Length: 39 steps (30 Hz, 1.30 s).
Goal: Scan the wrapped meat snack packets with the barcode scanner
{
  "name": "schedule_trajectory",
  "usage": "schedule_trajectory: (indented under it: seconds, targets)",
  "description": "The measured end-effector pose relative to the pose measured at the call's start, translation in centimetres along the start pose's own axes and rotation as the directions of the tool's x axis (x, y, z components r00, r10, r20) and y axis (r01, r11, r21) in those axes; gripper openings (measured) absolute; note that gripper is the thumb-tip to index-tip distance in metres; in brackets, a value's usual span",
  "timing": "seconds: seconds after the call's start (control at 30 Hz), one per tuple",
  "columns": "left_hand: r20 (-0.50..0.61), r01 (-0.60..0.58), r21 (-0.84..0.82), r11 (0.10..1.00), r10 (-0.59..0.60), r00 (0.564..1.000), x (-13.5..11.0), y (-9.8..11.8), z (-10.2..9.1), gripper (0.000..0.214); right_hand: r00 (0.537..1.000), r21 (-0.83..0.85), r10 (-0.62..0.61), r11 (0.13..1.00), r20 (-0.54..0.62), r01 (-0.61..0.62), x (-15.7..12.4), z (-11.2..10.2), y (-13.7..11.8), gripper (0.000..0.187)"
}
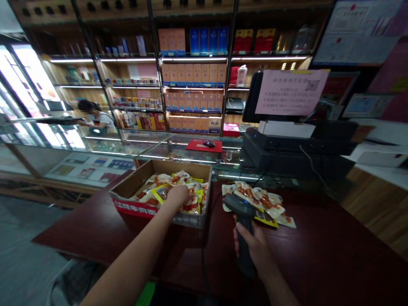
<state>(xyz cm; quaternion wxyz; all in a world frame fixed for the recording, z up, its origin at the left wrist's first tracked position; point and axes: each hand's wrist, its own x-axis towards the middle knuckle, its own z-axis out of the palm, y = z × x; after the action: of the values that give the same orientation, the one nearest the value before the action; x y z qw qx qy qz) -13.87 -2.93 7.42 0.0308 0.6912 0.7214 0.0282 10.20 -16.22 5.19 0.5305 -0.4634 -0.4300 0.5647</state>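
My left hand (pixel 177 197) reaches down into an open cardboard box (pixel 165 219) on the left of the dark red table. Its fingers are curled among sealed food packets (pixel 177 177), white and yellow with brownish contents. Whether a packet is pinched in them is hidden. In my right hand (pixel 255 242) is a dark grey handheld barcode scanner (pixel 242 208), gripped by its handle. A blue light glows on its top. Just beyond the scanner head lies a pile of similar packets (pixel 267 199) on the table. A black cable (pixel 203 242) runs between box and scanner.
Behind the table is a glass counter (pixel 153 142) with a mouse (pixel 209 144) on a red mat (pixel 194 145). A monitor (pixel 253 97) bearing a pink sheet stands at the right. Another person (pixel 102 120) sits at the far left. Stocked shelves line the back wall.
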Motion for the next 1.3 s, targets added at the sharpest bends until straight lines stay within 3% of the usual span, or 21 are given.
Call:
schedule_trajectory:
  seconds: [0.13, 0.27, 0.43, 0.6, 0.67, 0.73, 0.87, 0.93, 1.1, 1.3]
  targets:
    - [0.01, -0.052, 0.146, 0.988, 0.051, 0.999, -0.2, 1.3, 0.8, 0.055, 1.0, -0.009, 0.024, 1.0, 0.015, -0.024, 0.2, 0.9, 0.3, 0.045]
    - [0.051, -0.087, 0.152, 0.985, 0.081, 0.995, -0.1, 1.4, 0.6, 0.052, 0.999, -0.019, 0.037, 0.999, 0.016, -0.036, 0.4, 1.3, 0.7, 0.044]
    - [-0.01, -0.071, 0.043, 0.997, 0.071, 0.997, 0.0, 0.9, 0.8, 0.043, 0.998, -0.032, 0.05, 0.998, 0.025, -0.049, 0.5, 1.7, 1.1, 0.046]
    - [-0.033, 0.03, -0.206, 0.978, -0.037, 0.999, 0.4, 0.3, 0.9, 0.034, 0.998, -0.05, 0.057, 0.997, 0.031, -0.055, 0.5, 1.9, 1.0, 0.045]
    - [-0.071, 0.031, -0.355, 0.934, -0.06, 0.996, 0.8, -0.2, 1.0, 0.027, 0.998, -0.047, 0.057, 0.997, 0.03, -0.056, 0.5, 2.0, 1.0, 0.045]
    - [-0.109, -0.001, -0.551, 0.834, -0.071, 0.992, 1.1, -0.8, 1.0, 0.016, 0.998, -0.043, 0.055, 0.998, 0.029, -0.054, 0.4, 2.2, 0.9, 0.045]
    - [-0.103, -0.047, -0.878, 0.477, -0.093, 0.99, 1.2, -1.7, 1.4, 0.013, 0.999, -0.031, 0.035, 0.999, 0.023, -0.035, 0.1, 2.7, 0.1, 0.044]
    - [-0.104, -0.063, -0.924, 0.377, -0.089, 0.991, 1.0, -1.9, 1.5, 0.014, 1.0, -0.02, 0.011, 1.0, 0.013, -0.011, 0.0, 2.9, -0.6, 0.043]
    - [-0.174, -0.125, -0.911, 0.394, -0.092, 0.98, 0.8, -2.1, 1.5, 0.011, 0.998, -0.004, -0.068, 0.998, 0.008, 0.068, 0.2, 3.2, -2.0, 0.044]
    - [-0.125, -0.085, -0.899, 0.43, -0.066, 0.99, 0.5, -2.0, 1.2, 0.014, 0.996, -0.003, -0.093, 0.996, -0.007, 0.093, 0.7, 3.5, -2.1, 0.044]
